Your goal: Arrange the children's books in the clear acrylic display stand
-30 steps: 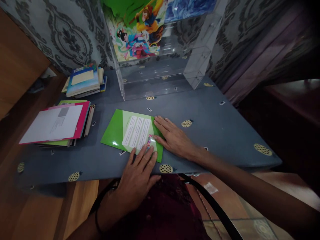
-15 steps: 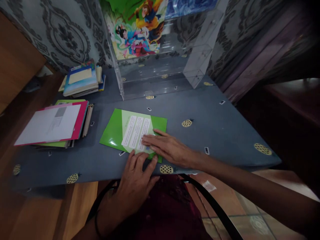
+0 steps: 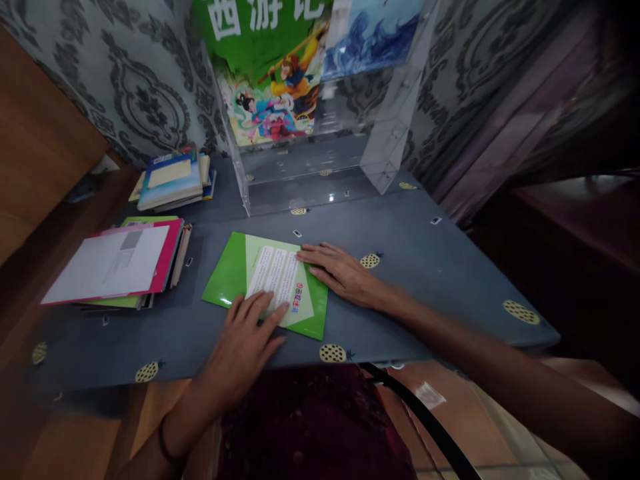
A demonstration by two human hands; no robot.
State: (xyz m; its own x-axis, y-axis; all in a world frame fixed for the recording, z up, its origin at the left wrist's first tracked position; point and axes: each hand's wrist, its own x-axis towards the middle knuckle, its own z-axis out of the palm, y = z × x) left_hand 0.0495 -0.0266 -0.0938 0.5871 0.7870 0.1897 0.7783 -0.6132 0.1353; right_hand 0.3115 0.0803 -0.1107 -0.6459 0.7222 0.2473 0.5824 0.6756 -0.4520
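Grip: fingers of both left hand (image 3: 247, 340) and right hand (image 3: 345, 273) are extended and loosely spread, nothing clasped, and are rested on one green booklet (image 3: 227, 270) laid flat near the front edge of the table (image 3: 415, 273). Two book stacks, one near (image 3: 107, 263) and one far (image 3: 170, 183), are noted at left; behind, in one clear stand (image 3: 387, 150), two covers are displayed, a blue one (image 3: 373, 40) and a green one (image 3: 270, 73) lettered 西游记.

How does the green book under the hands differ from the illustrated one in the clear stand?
The green book lies flat; the illustrated book stands propped up. The green book shows text panels; the illustrated book, painted figures and white characters. The left hand and right hand rest on the green book, neither on the illustrated book. Both are partly green.
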